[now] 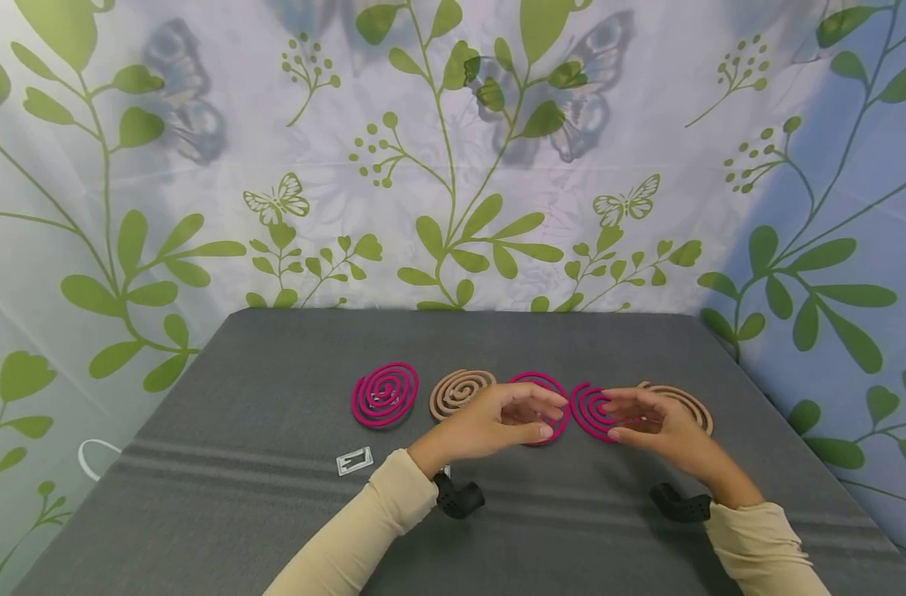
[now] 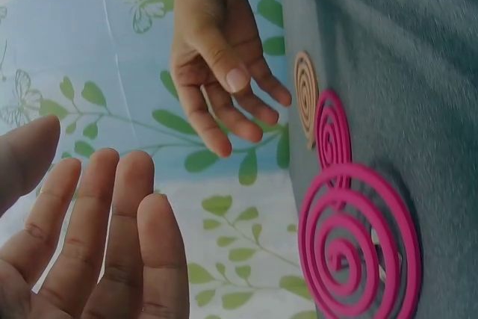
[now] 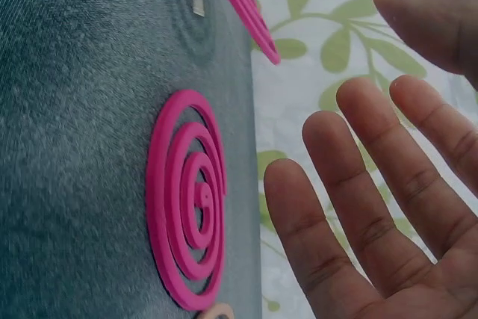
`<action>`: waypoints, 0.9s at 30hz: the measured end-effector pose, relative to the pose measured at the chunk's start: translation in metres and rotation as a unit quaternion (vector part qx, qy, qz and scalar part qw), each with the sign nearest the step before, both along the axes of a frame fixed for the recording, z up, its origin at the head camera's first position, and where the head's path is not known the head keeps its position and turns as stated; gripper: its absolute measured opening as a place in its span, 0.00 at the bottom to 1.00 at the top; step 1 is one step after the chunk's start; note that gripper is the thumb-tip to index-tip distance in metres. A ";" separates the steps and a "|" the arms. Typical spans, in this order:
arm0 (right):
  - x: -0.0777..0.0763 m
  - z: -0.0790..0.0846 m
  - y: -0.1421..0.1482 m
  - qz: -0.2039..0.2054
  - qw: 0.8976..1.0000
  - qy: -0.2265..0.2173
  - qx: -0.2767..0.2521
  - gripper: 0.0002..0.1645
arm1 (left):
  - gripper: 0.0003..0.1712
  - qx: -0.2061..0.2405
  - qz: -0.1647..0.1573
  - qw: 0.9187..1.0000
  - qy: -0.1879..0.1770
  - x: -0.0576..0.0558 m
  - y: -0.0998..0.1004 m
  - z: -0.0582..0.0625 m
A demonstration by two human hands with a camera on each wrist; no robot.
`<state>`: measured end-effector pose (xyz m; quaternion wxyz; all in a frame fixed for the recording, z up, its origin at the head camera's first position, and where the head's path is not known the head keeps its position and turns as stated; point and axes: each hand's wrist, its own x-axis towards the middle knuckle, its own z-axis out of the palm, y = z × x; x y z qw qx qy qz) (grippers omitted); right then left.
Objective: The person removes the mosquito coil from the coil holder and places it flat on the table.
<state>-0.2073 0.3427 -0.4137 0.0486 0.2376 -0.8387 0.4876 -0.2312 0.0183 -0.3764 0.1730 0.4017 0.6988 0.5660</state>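
Left hand (image 1: 493, 420), right hand (image 1: 667, 430) apart, empty, short of desk's (image 1: 467, 339) far edge; careless dip might topple raised pink coil (image 2: 337, 250).

five coils (image 1: 385, 390) form a left-to-right row across the table (image 1: 222, 488).

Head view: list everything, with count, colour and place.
Pink coils: three, pink, first, third and fourth from left
Tan coils: two, tan, second and fifth
Metal pieces: at least two, silvery, near the row's left end
Table: one, grey, beneath the coils
Curtain: one, white-blue with green prints, behind table
Loop: one, white, left table edge
Wrist devices: two, black, at the wrists
Sleeves: two, beige, on forearms
Left hand: one, in front of the middle coil
Right hand: one, in front of the last two
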 end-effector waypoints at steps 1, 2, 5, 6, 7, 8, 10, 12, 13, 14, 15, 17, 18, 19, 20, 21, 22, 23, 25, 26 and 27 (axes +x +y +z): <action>-0.001 0.000 -0.002 -0.005 1.000 -0.004 0.009 0.30 | 0.22 -0.002 0.004 1.000 -0.001 -0.001 -0.002 0.000; -0.002 0.000 -0.003 -0.010 1.000 -0.008 0.017 0.31 | 0.22 -0.003 0.008 1.000 -0.003 -0.002 -0.004 -0.001; -0.005 0.000 -0.008 -0.020 0.999 -0.016 0.041 0.31 | 0.22 -0.004 0.016 1.000 -0.007 -0.005 -0.010 -0.002; -0.007 0.000 -0.010 -0.019 0.999 -0.020 0.045 0.32 | 0.23 -0.003 0.017 1.000 -0.009 -0.007 -0.011 -0.003; -0.008 0.000 -0.011 -0.016 0.999 -0.021 0.048 0.32 | 0.23 -0.002 0.017 1.000 -0.010 -0.008 -0.013 -0.003; -0.010 0.000 -0.012 -0.013 0.998 -0.025 0.049 0.32 | 0.23 0.000 0.015 1.000 -0.012 -0.009 -0.014 -0.004; -0.013 -0.001 -0.014 -0.009 0.998 -0.027 0.053 0.32 | 0.23 -0.002 0.017 1.000 -0.012 -0.012 -0.016 -0.005; -0.018 -0.002 -0.016 -0.002 0.998 -0.037 0.055 0.33 | 0.24 -0.004 0.022 1.000 -0.013 -0.016 -0.018 -0.007; -0.020 -0.003 -0.017 -0.001 0.997 -0.040 0.059 0.34 | 0.24 -0.005 0.023 1.000 -0.010 -0.017 -0.019 -0.008; -0.022 -0.003 -0.017 0.000 0.997 -0.044 0.063 0.34 | 0.24 -0.007 0.025 1.000 -0.007 -0.019 -0.020 -0.010; -0.024 -0.004 -0.018 0.001 0.997 -0.045 0.067 0.35 | 0.24 -0.011 0.028 1.000 -0.003 -0.021 -0.022 -0.011; -0.027 -0.005 -0.019 0.005 0.996 -0.050 0.071 0.36 | 0.25 -0.020 0.030 0.999 0.004 -0.024 -0.024 -0.013; -0.029 -0.005 -0.020 0.009 0.996 -0.051 0.071 0.36 | 0.25 -0.024 0.031 0.999 0.006 -0.026 -0.025 -0.013; -0.030 -0.005 -0.021 0.011 0.996 -0.050 0.071 0.36 | 0.25 -0.030 0.030 0.999 0.008 -0.027 -0.027 -0.014; -0.032 -0.006 -0.022 0.013 0.996 -0.049 0.071 0.37 | 0.25 -0.036 0.031 0.999 0.010 -0.028 -0.028 -0.015; -0.033 -0.006 -0.024 0.014 0.996 -0.049 0.070 0.37 | 0.26 -0.042 0.032 0.999 0.009 -0.029 -0.029 -0.015; -0.035 -0.007 -0.025 0.016 0.996 -0.050 0.069 0.37 | 0.26 -0.047 0.031 0.998 0.008 -0.030 -0.031 -0.016; -0.036 -0.007 -0.026 0.019 0.996 -0.050 0.069 0.38 | 0.26 -0.051 0.031 0.998 0.004 -0.031 -0.032 -0.016; -0.040 -0.008 -0.029 0.024 0.996 -0.058 0.070 0.39 | 0.26 -0.056 0.029 0.998 -0.005 -0.033 -0.033 -0.018; -0.041 -0.009 -0.030 0.027 0.995 -0.066 0.070 0.41 | 0.27 -0.059 0.028 0.998 -0.010 -0.033 -0.034 -0.019; -0.042 -0.010 -0.031 0.031 0.994 -0.077 0.068 0.42 | 0.27 -0.062 0.027 0.998 -0.016 -0.034 -0.034 -0.019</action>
